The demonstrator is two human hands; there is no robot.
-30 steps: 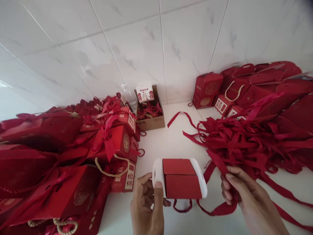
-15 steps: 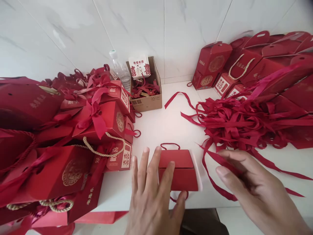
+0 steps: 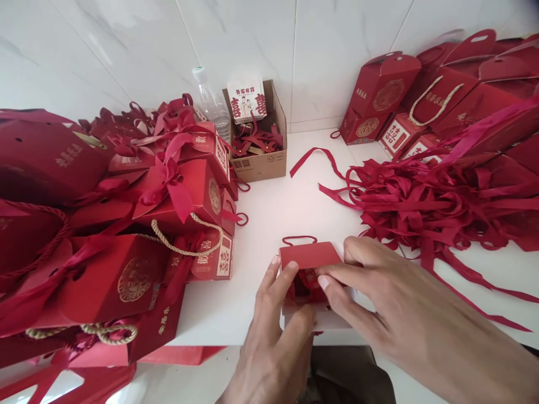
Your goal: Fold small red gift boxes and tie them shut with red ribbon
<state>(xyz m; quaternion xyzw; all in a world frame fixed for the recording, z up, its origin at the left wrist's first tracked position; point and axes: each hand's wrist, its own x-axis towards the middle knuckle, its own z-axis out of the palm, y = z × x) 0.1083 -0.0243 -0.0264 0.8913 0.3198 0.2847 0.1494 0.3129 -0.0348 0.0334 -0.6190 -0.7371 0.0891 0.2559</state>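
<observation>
A small red gift box (image 3: 309, 253) stands at the table's front edge, with a dark red cord loop behind it. Its top is partly open, showing dark red contents that I cannot make out. My left hand (image 3: 280, 325) holds the box from the left, fingertips along its side and thumb at the front. From the right, my right hand (image 3: 370, 286) reaches over the box, thumb and forefinger closed at the edge of the opening. Its other fingers are curled at the box's right side. Beyond it lies a heap of dark red ribbons (image 3: 421, 202).
At left are piled red gift boxes (image 3: 197, 185) with bows and rope handles. A cardboard carton (image 3: 259, 166) with printed cards (image 3: 247, 101) and a plastic bottle (image 3: 213, 106) stand by the tiled wall. More red boxes (image 3: 385, 84) are stacked at back right.
My right hand has moved left from the ribbons to the box, and the ribbon it held no longer shows in it. The box top has opened. My left hand has shifted to the box's side.
</observation>
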